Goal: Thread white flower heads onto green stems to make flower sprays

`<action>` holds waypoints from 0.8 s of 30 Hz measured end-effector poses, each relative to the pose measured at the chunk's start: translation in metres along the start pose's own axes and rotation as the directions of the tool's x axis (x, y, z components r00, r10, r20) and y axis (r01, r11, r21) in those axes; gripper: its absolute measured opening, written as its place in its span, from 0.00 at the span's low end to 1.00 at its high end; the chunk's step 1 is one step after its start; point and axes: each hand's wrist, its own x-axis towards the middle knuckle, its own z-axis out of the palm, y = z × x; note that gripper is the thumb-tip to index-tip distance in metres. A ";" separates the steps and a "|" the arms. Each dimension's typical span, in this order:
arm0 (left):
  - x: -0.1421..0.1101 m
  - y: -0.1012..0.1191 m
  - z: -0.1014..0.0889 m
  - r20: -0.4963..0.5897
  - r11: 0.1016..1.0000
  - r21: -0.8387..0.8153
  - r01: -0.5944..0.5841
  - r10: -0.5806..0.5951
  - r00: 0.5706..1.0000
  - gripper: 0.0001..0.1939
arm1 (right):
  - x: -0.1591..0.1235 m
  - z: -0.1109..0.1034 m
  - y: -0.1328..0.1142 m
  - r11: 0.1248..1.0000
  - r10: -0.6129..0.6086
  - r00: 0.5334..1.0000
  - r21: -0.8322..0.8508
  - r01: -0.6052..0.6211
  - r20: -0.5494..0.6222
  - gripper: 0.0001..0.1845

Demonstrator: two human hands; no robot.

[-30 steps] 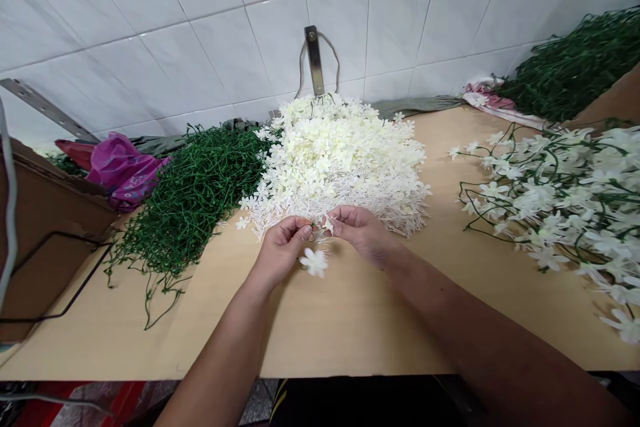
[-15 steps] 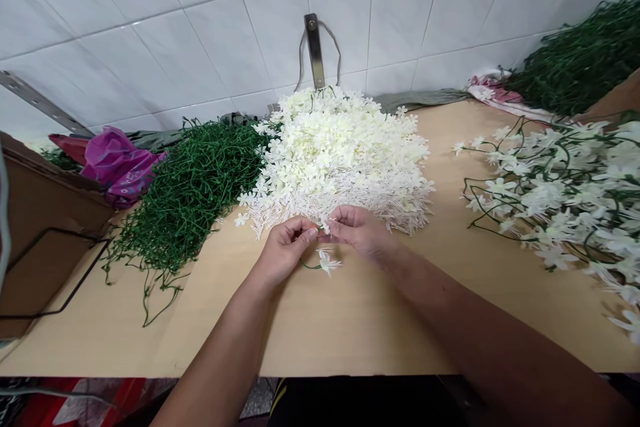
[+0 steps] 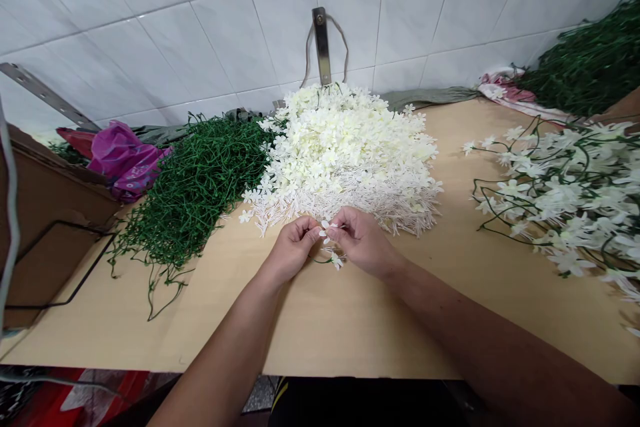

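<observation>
My left hand (image 3: 290,250) and my right hand (image 3: 361,240) meet just in front of a big heap of loose white plastic flowers (image 3: 345,150) on a pale wooden table (image 3: 350,320). Both hands are pinched. Between them is a thin green stem (image 3: 325,259) with small white flowers on it; one flower (image 3: 325,232) sits at the fingertips, another (image 3: 337,260) hangs below. The left fingers grip the stem, the right fingers pinch the flower at its tip.
A heap of bare green stems (image 3: 193,190) lies left of the flowers. Finished stems with white flowers (image 3: 565,187) spread at the right. A brown cardboard box (image 3: 45,227) and a purple bag (image 3: 123,159) stand at the left. More green stems (image 3: 590,63) at the far right.
The hanging flower on the stem has swung from under the left hand to below the right hand. Both hands stayed together at the heap's front edge; the view shifted slightly.
</observation>
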 end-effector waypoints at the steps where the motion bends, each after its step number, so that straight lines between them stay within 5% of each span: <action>1: 0.000 -0.001 0.000 0.011 1.000 -0.019 0.011 -0.011 1.000 0.17 | 0.000 0.001 0.002 1.000 0.002 1.000 0.014 -0.002 -0.008 0.06; 16: 0.001 -0.003 -0.002 0.135 0.998 -0.043 0.043 -0.037 0.990 0.16 | -0.004 0.008 0.007 0.989 0.036 0.999 0.145 -0.030 -0.036 0.08; 24: 0.000 0.007 0.000 0.183 0.995 -0.060 0.074 -0.062 0.981 0.15 | 0.006 -0.001 0.009 0.769 0.292 0.947 0.557 -0.314 0.131 0.18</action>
